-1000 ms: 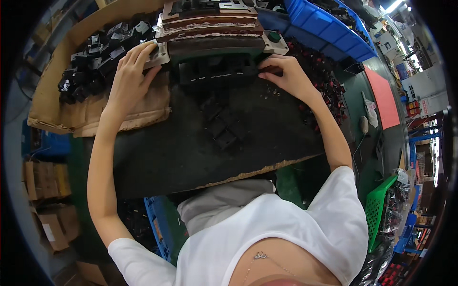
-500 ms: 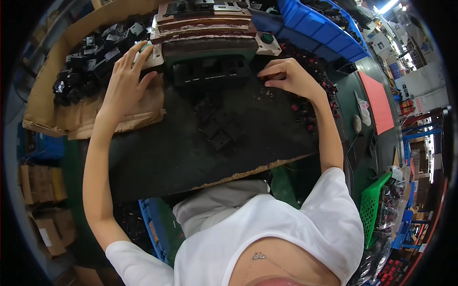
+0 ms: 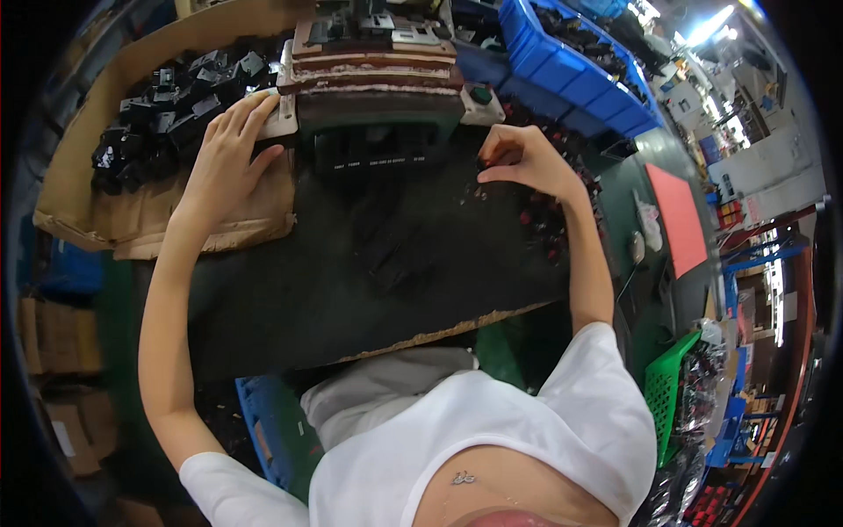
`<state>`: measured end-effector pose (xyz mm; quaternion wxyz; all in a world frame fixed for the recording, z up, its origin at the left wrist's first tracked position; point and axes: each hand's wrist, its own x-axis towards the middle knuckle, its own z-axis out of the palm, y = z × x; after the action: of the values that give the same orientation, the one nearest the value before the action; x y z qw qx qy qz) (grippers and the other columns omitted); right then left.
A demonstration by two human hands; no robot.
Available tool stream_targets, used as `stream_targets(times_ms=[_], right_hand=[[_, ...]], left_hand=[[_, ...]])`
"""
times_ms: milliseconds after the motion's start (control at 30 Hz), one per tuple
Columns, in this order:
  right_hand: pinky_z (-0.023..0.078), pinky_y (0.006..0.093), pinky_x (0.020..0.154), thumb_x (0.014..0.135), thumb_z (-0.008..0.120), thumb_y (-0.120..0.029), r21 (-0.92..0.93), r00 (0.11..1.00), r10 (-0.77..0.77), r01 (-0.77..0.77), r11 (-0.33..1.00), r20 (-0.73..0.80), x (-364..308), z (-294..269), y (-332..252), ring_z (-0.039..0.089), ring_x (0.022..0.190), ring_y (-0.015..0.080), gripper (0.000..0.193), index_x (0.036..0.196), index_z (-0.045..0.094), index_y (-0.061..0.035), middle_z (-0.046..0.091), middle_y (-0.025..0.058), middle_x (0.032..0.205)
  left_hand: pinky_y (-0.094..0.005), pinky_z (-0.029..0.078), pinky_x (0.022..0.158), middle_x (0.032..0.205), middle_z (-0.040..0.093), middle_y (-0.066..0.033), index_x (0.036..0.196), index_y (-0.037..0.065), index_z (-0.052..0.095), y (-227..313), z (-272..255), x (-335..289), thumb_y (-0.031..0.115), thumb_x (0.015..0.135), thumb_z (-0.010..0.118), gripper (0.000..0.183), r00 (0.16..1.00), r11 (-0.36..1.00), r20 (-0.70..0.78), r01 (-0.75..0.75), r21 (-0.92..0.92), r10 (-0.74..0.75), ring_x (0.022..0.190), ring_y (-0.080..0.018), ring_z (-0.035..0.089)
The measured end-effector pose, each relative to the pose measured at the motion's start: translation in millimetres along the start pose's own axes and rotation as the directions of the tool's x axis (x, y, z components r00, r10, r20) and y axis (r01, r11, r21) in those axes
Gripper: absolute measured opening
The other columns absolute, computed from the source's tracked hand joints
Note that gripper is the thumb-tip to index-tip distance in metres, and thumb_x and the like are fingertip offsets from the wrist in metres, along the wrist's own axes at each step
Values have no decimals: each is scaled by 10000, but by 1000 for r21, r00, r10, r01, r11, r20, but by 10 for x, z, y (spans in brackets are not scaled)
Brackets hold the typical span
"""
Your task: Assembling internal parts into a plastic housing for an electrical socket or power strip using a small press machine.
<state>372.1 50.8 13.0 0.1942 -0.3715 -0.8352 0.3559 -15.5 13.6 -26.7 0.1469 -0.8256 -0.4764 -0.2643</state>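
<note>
While left hand [image 3: 226, 162] lies flat by black parts [image 3: 162, 101], right hand [image 3: 518, 158] pinches sm. dark piece [image 3: 482, 164].

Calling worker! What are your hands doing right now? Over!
Left hand flat on pale corner button plate. Right hand pinching small dark parts beside press. Black mat between.

Right hand [image 3: 520, 162] grip: whatever's pinched in the fingertips is too small and dark to be made out.
Press machine [image 3: 378, 53]: top is cut off by the frame edge.
Black mat [image 3: 351, 281] stuff: lost in shadow.
</note>
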Motion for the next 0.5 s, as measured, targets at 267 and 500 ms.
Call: stream_targets(times_ms=[267, 500], right_hand=[[442, 202, 695, 826, 625, -58, 311, 944, -16, 125, 942, -329, 259, -140, -189, 564, 753, 64, 132, 941, 641, 5, 635, 40, 843], [500, 187, 779, 876, 575, -104, 631, 977, -18, 153, 761, -214, 519, -231, -301, 613, 845, 112, 246, 1083, 587, 28, 630, 65, 965]], left_hand=[[-391, 320, 984, 1221, 492, -145, 1278, 59, 391, -3, -11, 21, 188, 818, 602, 522, 999, 997, -49, 20, -76, -23, 1172, -302, 421], [-379, 324, 980, 1222, 491, -142, 1261, 27, 397, 25, -10, 12, 188, 813, 605, 520, 997, 997, -68, 29, -77, -35, 1172, -296, 424]])
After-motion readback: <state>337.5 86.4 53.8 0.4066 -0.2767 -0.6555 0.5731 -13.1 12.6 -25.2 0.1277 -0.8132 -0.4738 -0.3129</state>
